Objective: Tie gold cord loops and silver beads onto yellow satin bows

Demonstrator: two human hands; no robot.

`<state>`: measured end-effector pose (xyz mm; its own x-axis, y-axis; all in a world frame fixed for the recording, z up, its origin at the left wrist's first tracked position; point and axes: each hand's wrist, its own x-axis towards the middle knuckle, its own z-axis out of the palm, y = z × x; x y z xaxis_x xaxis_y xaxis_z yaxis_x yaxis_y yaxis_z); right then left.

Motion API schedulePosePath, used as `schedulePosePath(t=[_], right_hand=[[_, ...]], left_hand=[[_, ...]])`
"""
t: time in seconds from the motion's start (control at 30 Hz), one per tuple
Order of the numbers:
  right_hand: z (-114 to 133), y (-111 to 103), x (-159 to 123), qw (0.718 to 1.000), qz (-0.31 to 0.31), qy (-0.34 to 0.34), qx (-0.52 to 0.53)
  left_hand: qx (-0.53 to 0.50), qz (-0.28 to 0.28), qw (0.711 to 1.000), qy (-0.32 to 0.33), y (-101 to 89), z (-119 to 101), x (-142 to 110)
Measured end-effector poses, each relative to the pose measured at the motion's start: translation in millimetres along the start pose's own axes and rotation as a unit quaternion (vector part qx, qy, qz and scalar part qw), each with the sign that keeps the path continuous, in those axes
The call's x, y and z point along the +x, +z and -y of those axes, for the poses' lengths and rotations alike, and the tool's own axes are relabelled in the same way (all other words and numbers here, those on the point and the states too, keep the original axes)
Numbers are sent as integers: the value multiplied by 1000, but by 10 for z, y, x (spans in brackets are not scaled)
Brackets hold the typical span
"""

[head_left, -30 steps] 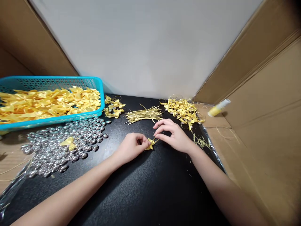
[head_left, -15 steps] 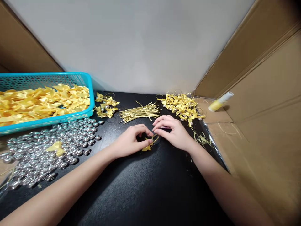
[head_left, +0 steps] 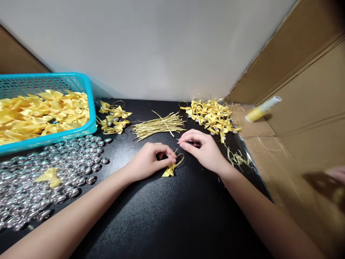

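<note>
My left hand (head_left: 159, 157) is closed, pinching a gold cord loop (head_left: 181, 162) between thumb and fingertips. A yellow ribbon bow (head_left: 169, 170) hangs from the loop just below the fingertips, and a short cord end sticks up above them. To the right of it, my right hand (head_left: 198, 145) is closed around a small tool (head_left: 196, 144) with a thin pointed tip. The palm and fingers hide most of that tool, so its kind cannot be made out. Behind both hands lies a bundle of gold cords (head_left: 159, 126).
A blue basket (head_left: 91, 104) of yellow bows stands left, behind many silver beads (head_left: 67, 172) with one loose bow (head_left: 50, 177). Finished-looking bows with loops (head_left: 211, 115) lie back right, others (head_left: 114, 117) back left. Cord scraps (head_left: 238, 158), a white-yellow tube (head_left: 262, 109) and another person's blurred hand (head_left: 336, 173) are rightward.
My right hand has drawn slightly away from my left, and the loop and bow show more clearly. The camera view has shifted a little. A blurred hand has appeared at the right edge.
</note>
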<state>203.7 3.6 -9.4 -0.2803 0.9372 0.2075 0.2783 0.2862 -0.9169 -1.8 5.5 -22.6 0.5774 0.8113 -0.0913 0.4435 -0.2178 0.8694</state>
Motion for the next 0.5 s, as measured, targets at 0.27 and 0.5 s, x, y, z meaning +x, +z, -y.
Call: schedulePosePath(t=[0.27, 0.5], right_hand=[[-43, -86, 29, 999, -32, 4, 0], [-104, -114, 35, 999, -30, 10, -13]], left_hand=[[-24, -27, 999, -16, 65, 36, 0], [-44, -27, 998, -21, 54, 60, -8]])
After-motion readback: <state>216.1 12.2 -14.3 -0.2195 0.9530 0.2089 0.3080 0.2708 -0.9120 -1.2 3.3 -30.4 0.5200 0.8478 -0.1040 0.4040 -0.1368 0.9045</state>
